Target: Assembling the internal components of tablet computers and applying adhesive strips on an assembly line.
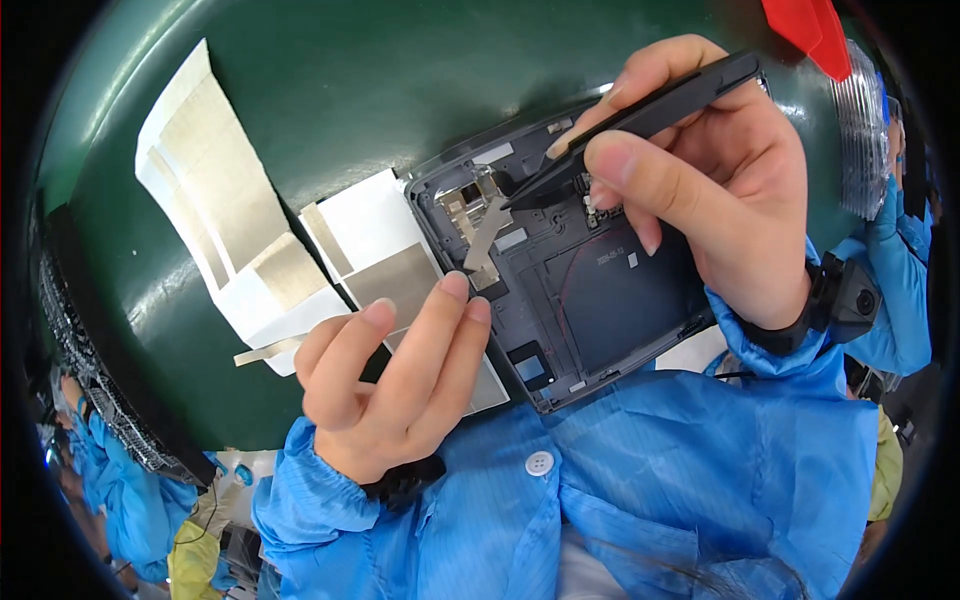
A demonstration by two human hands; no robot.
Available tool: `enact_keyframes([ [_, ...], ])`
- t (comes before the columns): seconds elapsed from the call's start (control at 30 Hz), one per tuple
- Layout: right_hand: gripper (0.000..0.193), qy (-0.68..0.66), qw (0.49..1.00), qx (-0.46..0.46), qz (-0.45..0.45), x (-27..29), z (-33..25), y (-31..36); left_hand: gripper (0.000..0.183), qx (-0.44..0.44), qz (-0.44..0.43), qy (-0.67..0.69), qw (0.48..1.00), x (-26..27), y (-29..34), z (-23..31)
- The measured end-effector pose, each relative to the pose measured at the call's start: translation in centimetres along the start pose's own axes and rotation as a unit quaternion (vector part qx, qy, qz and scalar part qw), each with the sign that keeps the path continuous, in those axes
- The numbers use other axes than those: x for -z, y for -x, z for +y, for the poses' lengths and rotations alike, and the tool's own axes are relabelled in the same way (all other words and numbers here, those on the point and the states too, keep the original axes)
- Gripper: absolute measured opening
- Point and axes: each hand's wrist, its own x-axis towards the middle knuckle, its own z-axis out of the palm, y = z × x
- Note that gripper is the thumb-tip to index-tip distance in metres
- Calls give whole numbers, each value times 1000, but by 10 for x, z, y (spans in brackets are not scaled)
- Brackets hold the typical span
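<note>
My right hand (720,165) grips black tweezers (650,108), fingers wrapped round them. Their tips meet the upper end of a short grey strip of tape (486,238), which slants over the upper left part of a dark tablet-like device housing (625,300). Close to the strip's lower end are the fingertips of my left hand (395,385). That hand is open, its fingers apart and partly bent, with nothing visible between them. White backing sheets with grey-beige pieces lie beside the housing: one sheet (365,215) against its left edge, partly under my left hand.
Farther left, a larger curled backing sheet (225,180) lies on the green work surface (330,90). A narrow beige strip (265,350) sticks out at its lower end. A red object (808,35) and stacked clear plastic (862,135) are at upper right. Blue-clad people appear at both sides.
</note>
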Motion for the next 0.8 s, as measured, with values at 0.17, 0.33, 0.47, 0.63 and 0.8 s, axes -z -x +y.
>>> enact_keyframes([
  [0.17, 28, -64, 990, -122, 41, -9, -23, -10, 34, 32, -36, 17, 999, 5, -2, -2],
  [0.33, 24, -101, 994, -42, 0, 6, -2, -11, 32, 41, -31, 17, 999, 2, -6, -2],
  [0.47, 24, 6, 997, -75, 36, -3, -32, -9, 31, 59, -29, 41, 997, 6, -9, -1],
  [0.63, 25, -36, 999, -26, 15, 0, -14, -8, 40, 85, 9, 50, 995, -1, -9, 2],
  [0.8, 24, -110, 989, -100, 0, 7, -23, -14, 37, 87, 4, 55, 995, -3, -9, 2],
])
